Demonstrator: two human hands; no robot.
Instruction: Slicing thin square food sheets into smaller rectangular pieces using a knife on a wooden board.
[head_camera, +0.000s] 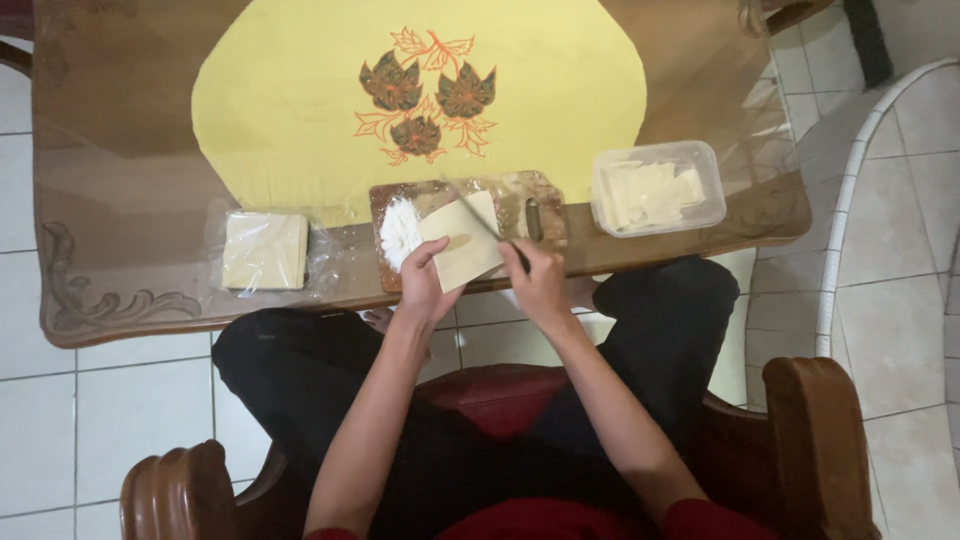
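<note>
Dough sheet (462, 248), a thin pale square, lies flat on our wooden cutting board (520, 200) at the near edge of the worktop (120, 200), just in front of our lap. We press it down with the left hand (425, 282), fingers spread flat over its near left corner, apparently so the soft sheet cannot slide or wrinkle under the blade. Our right hand (537, 280) is curled tight around the dark handle of a knife (490, 228), whose narrow blade runs slantwise across the sheet's upper right part, touching or just above it; we cannot tell which.

A small heap of white flour (398, 232) sits on the board's left side, touching the sheet's edge, close enough to dust from. The board itself looks floury and mottled.

To the left, well apart from the board, a stack of square sheets (264, 250) rests on crinkled clear plastic wrap (322, 262), probably to keep it from drying. To the right, a clear rectangular plastic tub (658, 187) holds pale cut pieces, loosely piled. Behind everything spreads a smooth yellow cloth (300, 110) with an embroidered orange and brown leaf motif, under the glossy worktop cover. We sit in a carved wooden chair (815, 440) with a red seat.
</note>
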